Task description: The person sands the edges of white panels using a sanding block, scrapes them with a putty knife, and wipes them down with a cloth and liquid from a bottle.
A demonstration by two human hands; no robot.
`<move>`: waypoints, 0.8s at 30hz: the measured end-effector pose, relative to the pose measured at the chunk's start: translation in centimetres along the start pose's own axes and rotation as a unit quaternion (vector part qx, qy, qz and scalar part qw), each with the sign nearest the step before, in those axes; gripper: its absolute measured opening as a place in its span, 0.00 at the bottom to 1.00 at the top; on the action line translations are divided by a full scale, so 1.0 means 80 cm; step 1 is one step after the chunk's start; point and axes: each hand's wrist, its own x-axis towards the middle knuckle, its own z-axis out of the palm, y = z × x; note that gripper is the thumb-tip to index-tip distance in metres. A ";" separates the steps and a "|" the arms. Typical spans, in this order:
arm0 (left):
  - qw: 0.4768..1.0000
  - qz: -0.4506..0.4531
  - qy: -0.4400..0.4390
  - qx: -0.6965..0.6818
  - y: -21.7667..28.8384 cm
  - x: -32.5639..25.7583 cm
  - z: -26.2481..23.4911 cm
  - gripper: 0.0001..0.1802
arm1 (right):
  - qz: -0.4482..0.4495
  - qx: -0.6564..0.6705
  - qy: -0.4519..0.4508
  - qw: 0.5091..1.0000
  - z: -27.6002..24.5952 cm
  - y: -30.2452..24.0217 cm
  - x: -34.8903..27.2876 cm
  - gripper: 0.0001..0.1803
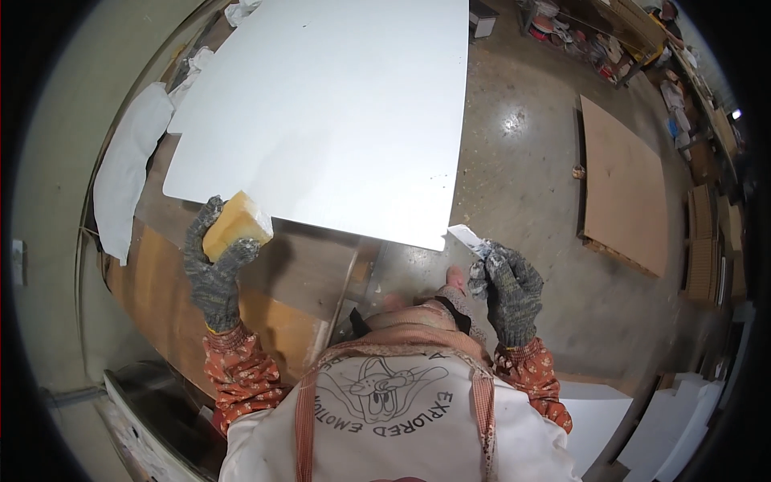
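A large white panel lies flat before me, its near edge running just ahead of my body. My left hand, in a grey knit glove, grips a yellow sponge block with a whitened side, by the panel's near left corner. Near the opposite corner my right hand, gloved the same way, is closed on a small flat white scraper-like piece. Its tip points toward the panel's corner; whether it touches the edge I cannot tell. White residue marks the right glove's fingers.
Below the panel's left side is a brown wooden board. A white sheet hangs at the left. On the concrete floor at right stands a wood-topped platform. Cardboard stacks and white boards line the far right; shelving with clutter stands behind.
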 end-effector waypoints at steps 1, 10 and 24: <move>1.000 -0.002 0.006 -0.002 0.001 0.001 0.000 0.36 | -0.009 -0.006 -0.005 1.000 0.001 -0.002 0.008 0.12; 0.997 0.014 0.076 0.018 0.009 0.005 -0.011 0.35 | 0.022 -0.138 -0.110 0.984 0.049 -0.009 0.079 0.12; 0.991 0.000 0.135 0.027 -0.003 0.002 -0.031 0.34 | 0.063 -0.045 -0.108 0.991 0.068 -0.002 0.113 0.13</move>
